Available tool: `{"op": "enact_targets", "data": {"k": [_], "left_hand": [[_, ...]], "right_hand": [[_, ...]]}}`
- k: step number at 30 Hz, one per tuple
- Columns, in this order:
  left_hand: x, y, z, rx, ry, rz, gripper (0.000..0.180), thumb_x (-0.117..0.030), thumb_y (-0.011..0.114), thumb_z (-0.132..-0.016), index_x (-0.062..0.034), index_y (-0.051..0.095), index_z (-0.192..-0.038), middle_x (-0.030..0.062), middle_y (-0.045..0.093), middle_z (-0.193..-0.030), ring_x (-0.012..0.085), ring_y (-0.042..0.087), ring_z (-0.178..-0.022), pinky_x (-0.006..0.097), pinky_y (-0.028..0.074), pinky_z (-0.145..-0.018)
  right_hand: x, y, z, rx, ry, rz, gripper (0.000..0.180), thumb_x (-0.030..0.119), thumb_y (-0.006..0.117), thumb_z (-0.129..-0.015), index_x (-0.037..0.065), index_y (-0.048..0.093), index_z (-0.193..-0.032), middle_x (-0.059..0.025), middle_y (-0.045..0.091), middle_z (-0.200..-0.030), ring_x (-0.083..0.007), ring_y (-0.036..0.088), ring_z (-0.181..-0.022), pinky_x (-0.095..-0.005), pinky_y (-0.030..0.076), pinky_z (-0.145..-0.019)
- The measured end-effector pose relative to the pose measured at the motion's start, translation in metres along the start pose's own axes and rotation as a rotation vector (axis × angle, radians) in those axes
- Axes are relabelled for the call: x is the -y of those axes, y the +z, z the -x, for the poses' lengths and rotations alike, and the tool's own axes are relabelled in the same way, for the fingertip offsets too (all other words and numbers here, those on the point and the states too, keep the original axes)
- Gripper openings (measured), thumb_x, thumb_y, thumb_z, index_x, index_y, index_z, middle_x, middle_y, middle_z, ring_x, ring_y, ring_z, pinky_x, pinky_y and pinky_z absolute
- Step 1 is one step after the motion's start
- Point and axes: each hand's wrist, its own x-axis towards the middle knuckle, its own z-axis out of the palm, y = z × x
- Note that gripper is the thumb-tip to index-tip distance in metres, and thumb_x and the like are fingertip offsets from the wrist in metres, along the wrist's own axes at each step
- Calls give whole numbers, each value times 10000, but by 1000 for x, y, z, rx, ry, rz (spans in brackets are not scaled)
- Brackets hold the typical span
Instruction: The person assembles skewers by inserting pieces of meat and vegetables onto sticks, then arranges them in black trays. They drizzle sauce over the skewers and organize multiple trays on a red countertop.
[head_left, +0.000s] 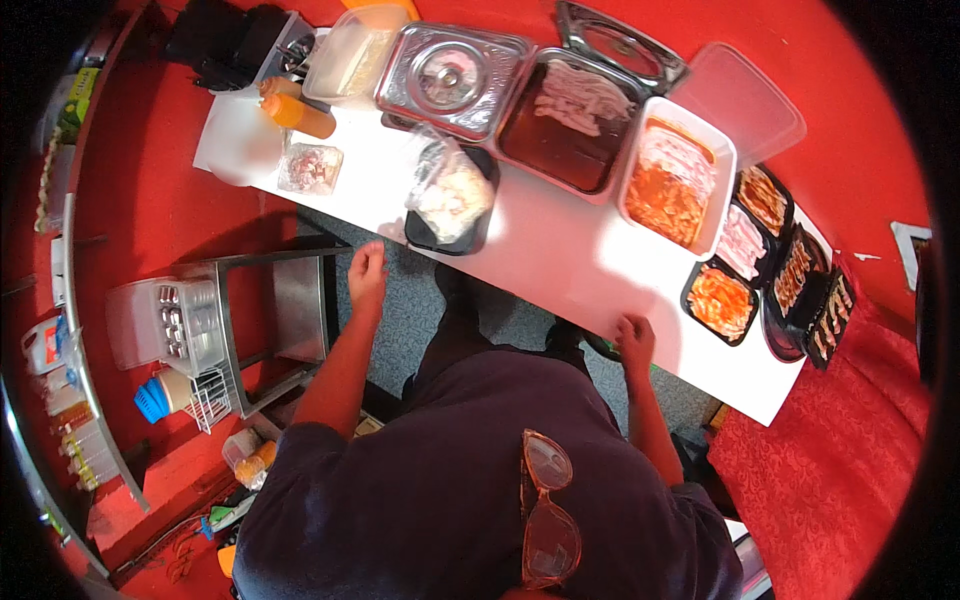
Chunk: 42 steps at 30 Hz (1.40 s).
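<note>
My left hand (368, 275) hangs in front of the table's near edge, its fingers loosely apart and nothing visible in it. Closest to it is a black tray (446, 244) holding a clear plastic bag of pale food (455, 200). By the near edge farther right, my right hand (636, 342) has its fingers curled in, with no object visible. Beyond that hand, a black tray of red-sauced meat (722, 302) sits at the right, beside a tray of pale meat strips (740, 240). A white tub (722, 165) holds pale and red-coated meat.
Along the white table's (545, 265) back stand a lidded metal pan (410, 95), an open metal pan (545, 155) with pale strips in red liquid, and a clear container (325, 75). An orange squeeze bottle (305, 118) lies left. A metal rack (285, 258) stands beside my left arm.
</note>
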Motion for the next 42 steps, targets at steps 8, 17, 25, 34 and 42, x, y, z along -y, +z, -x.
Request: {"op": "enact_targets", "data": {"k": [8, 17, 25, 34, 42], "left_hand": [[-26, 47, -130, 342, 348, -166, 432, -272, 746, -961, -30, 606, -1291, 109, 638, -1214, 199, 634, -1055, 346, 530, -901], [-76, 40, -123, 772, -92, 403, 462, -87, 629, -1030, -92, 424, -1444, 95, 633, -1271, 136, 631, -1105, 298, 522, -939], [-81, -58, -147, 431, -271, 449, 465, -141, 602, -1031, -126, 453, -1471, 108, 638, -1256, 234, 691, -1088, 383, 615, -828], [-181, -98, -250, 388, -85, 334, 531, -202, 598, -1054, -93, 407, -1537, 137, 551, -1416, 244, 571, -1285, 402, 539, -982], [-225, -184, -401, 742, 361, 79, 376, -32, 524, -1019, 22, 549, -1390, 166, 607, -1367, 266, 625, -1225, 376, 557, -1008]], "right_hand": [[219, 290, -4, -55, -388, 93, 446, 237, 784, -918, 20, 642, -1281, -125, 679, -1081, -134, 612, -825, -280, 504, -685], [249, 315, 7, 123, -242, -66, 128, 100, 665, -988, 49, 551, -1016, -37, 626, -774, -91, 545, -576, -263, 426, -466], [294, 401, 19, 339, -398, -104, 199, 56, 645, -971, 24, 573, -1154, -40, 610, -993, -98, 595, -856, -246, 473, -711], [379, 494, -10, 503, -83, -457, 271, 122, 573, -1025, 27, 570, -1278, -66, 687, -989, -123, 635, -718, -272, 531, -615], [433, 638, -132, 104, -93, -519, 412, 147, 563, -1028, -38, 428, -1370, -154, 694, -879, -240, 711, -712, -389, 602, -624]]}}
